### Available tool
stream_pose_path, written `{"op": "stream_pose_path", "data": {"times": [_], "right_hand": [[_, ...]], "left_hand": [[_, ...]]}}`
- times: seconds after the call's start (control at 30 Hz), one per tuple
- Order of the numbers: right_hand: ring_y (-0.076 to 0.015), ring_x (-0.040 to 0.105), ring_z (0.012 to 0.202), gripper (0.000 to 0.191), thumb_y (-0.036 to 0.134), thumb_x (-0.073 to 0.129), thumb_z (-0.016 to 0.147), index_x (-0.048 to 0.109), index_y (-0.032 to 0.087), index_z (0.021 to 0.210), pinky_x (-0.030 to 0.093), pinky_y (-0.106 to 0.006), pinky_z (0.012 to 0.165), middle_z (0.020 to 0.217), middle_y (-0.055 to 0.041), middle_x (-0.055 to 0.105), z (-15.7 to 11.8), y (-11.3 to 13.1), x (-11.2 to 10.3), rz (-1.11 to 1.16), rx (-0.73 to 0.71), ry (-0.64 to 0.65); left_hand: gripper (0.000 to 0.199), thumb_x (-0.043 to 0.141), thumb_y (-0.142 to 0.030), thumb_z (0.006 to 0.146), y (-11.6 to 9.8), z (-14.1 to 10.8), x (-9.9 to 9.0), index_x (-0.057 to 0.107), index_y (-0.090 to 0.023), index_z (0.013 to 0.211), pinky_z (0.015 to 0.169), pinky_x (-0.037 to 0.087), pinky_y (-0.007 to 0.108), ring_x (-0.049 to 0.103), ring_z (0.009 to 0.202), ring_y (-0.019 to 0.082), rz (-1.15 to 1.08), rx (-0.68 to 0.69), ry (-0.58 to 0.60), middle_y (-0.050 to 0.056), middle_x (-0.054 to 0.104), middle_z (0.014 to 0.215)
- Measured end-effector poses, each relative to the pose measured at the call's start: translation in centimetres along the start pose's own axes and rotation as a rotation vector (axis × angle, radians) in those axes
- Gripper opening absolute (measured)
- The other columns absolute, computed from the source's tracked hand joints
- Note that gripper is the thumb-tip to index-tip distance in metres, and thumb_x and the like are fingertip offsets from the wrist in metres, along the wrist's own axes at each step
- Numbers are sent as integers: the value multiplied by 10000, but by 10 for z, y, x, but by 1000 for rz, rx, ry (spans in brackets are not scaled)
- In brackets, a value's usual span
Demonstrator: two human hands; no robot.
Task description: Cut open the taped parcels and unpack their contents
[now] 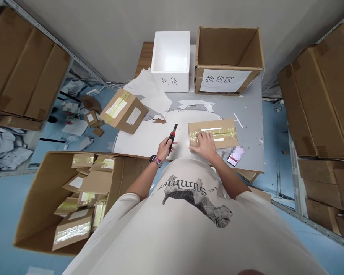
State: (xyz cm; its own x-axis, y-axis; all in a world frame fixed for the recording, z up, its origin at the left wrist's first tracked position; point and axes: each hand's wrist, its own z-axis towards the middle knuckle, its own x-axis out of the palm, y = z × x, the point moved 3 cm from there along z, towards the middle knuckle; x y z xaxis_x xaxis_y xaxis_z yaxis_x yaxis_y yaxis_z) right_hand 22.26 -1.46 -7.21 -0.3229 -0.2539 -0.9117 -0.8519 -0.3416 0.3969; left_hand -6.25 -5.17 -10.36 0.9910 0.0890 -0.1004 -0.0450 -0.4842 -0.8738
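Note:
My left hand [164,148] is wrapped round a black and red box cutter [172,135], its blade out and pointing away from me over the table. My right hand [205,145] lies with its fingers spread on the near left part of a flat, taped cardboard box [225,133]. Yellowish tape runs along the top of that box, and a slit or seam shows in it. A phone [234,156] lies at the box's near right corner. The blade and the box are apart.
A taped box [124,110] sits tilted at the table's left. Behind stand a white foam box [172,82] and a large open carton [199,82], both with handwriting. A big carton [31,206] of parcels is at the lower left. Paper scraps lie on the table [250,114]. Shelves flank both sides.

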Motion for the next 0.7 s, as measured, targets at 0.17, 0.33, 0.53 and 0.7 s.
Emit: {"op": "stream_pose_path", "data": {"times": [0.17,0.33,0.53,0.7], "right_hand": [[-478,503,1598,1043,476,1026,886,532,151,1745,293,-644,1446,1709,-275,577,-5,-14,-6,-51,-99,137],[-494,582,1444,930,319,1049,800,620,136,1605,402,-687,1358,1530,-267,657,10,-15,0,-52,-76,132],[-448,659,1373,762,306,1025,803,678,151,1464,452,-678,1358,1468,-219,670,22,-13,18,29,-171,57],[-470,662,1403,790,542,1032,873,696,147,1469,520,-671,1287,1482,-247,695,20,-16,29,72,-198,-30]], "left_hand": [[766,785,-758,1024,10,-3,4,724,-168,1509,591,534,265,728,675,153,-8,-10,7,186,905,1208],[847,799,-816,988,8,3,8,721,-162,1520,607,541,273,724,674,152,-5,6,49,186,904,1215],[941,819,-867,949,1,8,4,725,-150,1551,624,556,287,729,687,156,11,55,159,195,900,1239],[985,826,-890,922,-1,8,-7,758,-126,1540,601,539,283,726,676,159,37,70,178,189,894,1180]]}}
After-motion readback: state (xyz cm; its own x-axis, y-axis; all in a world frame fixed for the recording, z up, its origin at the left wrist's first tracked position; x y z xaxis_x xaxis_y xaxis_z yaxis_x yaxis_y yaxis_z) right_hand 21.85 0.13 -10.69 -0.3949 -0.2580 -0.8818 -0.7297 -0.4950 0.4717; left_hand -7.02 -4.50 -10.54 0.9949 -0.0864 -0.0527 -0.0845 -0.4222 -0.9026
